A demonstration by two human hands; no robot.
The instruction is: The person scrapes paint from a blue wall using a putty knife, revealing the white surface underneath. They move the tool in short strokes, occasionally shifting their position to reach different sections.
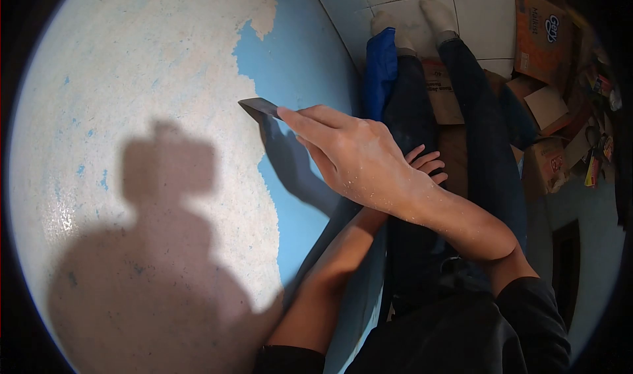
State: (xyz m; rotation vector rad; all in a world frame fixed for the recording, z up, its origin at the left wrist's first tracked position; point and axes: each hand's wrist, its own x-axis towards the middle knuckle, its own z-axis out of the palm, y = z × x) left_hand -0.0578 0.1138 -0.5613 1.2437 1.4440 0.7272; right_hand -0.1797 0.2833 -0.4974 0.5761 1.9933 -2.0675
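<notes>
My right hand [356,153] is closed around a scraper [265,107], index finger stretched along its metal blade. The blade's edge meets the wall right where the blue paint [300,64] gives way to a pale, bared surface [217,64]. Specks of pale dust cover the back of this hand and the forearm. Crossing beneath my right wrist, my left hand [427,163] lies by my thigh with its fingers spread; its palm is hidden by the right arm. Nothing shows between the left fingers.
My legs in dark trousers [484,117] stretch along the wall over a tiled floor [484,21]. A blue cloth or bag [380,71] lies beside my shin. Cardboard boxes [544,38] and loose clutter are piled on the right. My shadow falls across the wall.
</notes>
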